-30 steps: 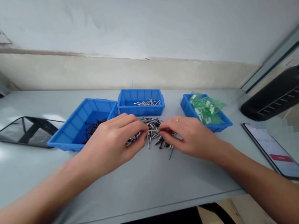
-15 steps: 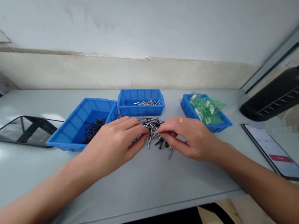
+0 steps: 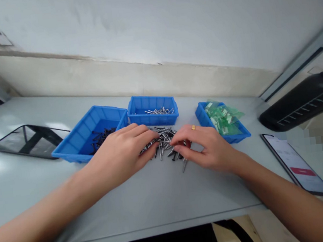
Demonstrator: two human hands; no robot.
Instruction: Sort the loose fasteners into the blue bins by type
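Note:
A loose pile of small metal pins (image 3: 165, 138), some silver and some black, lies on the grey table (image 3: 147, 200) in front of three blue bins. My left hand (image 3: 121, 154) rests at the pile's left side, its fingers curled together on the pins. My right hand (image 3: 203, 145), with a gold ring, sits at the pile's right side and pinches among the pins. What each hand's fingertips hold is too small to make out. One pin (image 3: 184, 165) lies apart at the pile's near edge.
The left blue bin (image 3: 79, 140) holds black pins, the middle blue bin (image 3: 153, 118) silver pins, the right blue bin (image 3: 203, 118) green packets (image 3: 223, 117). A dark phone (image 3: 29, 141) lies far left, a lit phone (image 3: 298, 167) at right, a black device (image 3: 305, 100) behind it.
Both hands shifted only slightly over the pile; the fingertips, which met above the pins a second ago, now sit lower in the pile and a little apart.

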